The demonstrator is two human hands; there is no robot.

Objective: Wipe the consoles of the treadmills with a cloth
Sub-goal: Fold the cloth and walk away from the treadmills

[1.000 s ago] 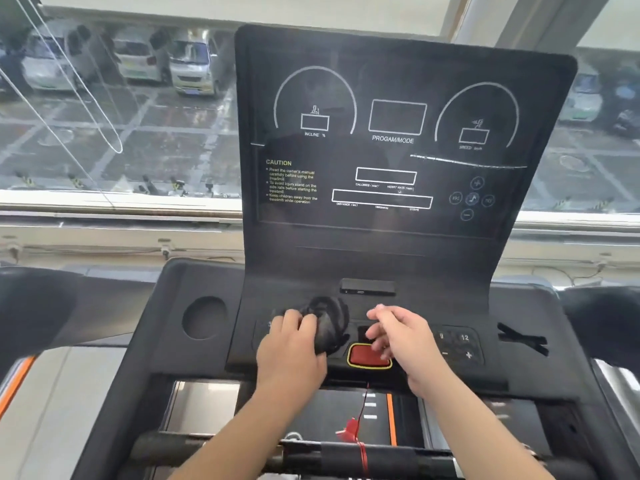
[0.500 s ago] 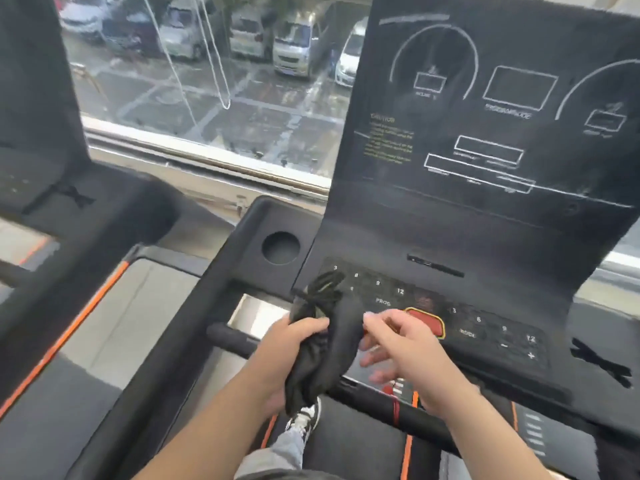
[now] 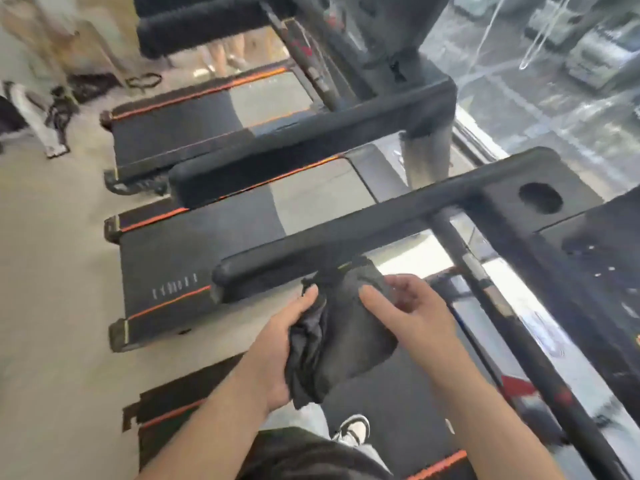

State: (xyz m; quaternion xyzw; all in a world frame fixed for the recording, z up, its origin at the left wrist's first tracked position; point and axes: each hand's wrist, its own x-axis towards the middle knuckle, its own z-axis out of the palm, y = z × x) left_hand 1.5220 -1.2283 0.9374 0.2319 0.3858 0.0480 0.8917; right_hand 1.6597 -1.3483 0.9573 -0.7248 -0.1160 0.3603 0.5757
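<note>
Change: the view swings left, off the console [image 3: 599, 268] display and onto the neighbouring treadmills [image 3: 194, 251]; the cloth [image 3: 343, 341] has left the keypad.
Cloth: black and crumpled, hanging in folds between both hands, just below the end of the handrail [image 3: 346, 251].
Left grip [image 3: 280, 348]: fingers curled round the cloth's bunched left side.
Right grip [image 3: 412, 317]: fingers loosely straight, with the thumb laid on the cloth's upper right.

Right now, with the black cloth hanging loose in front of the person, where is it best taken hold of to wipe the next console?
Grip the cloth at its bunched left edge, coming in from the left, where the left hand gathers the folds into a firm wad. The right part hangs as a flat, limp panel that would likely flop; the right hand is at its top edge.
</note>
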